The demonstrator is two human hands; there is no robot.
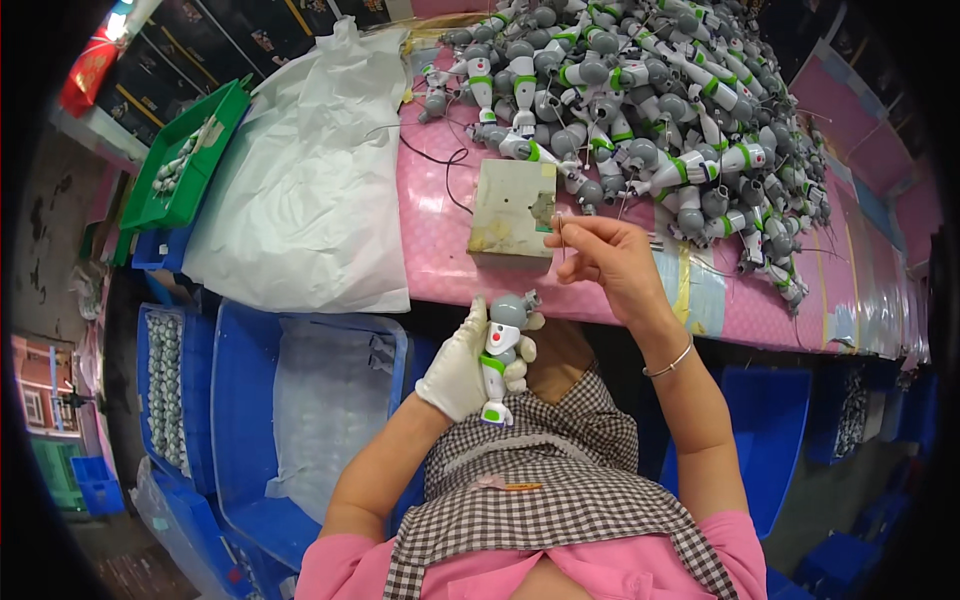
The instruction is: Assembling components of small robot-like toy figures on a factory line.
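My left hand (462,375), in a white glove, is wrapped round a toy arm (497,350) in white, grey and bright green, with a red dot on it. The toy arm is upright over my lap, its grey ball joint at the top. My bare right hand (605,255) is raised at the table's edge, thumb and forefinger pinched together. Between these fingertips a thin, dark sliver shows, too small to name. Right beside them stands a worn beige metal box (505,205) with a dark cable (447,165) running from it.
A large heap of similar toy arms (640,110) with thin wires covers the back right of the pink-covered table (440,265). White sheeting (310,180) lies to the left, beside a green tray (185,160). Blue bins (245,430) stand below on both sides, one holding grey balls (165,380).
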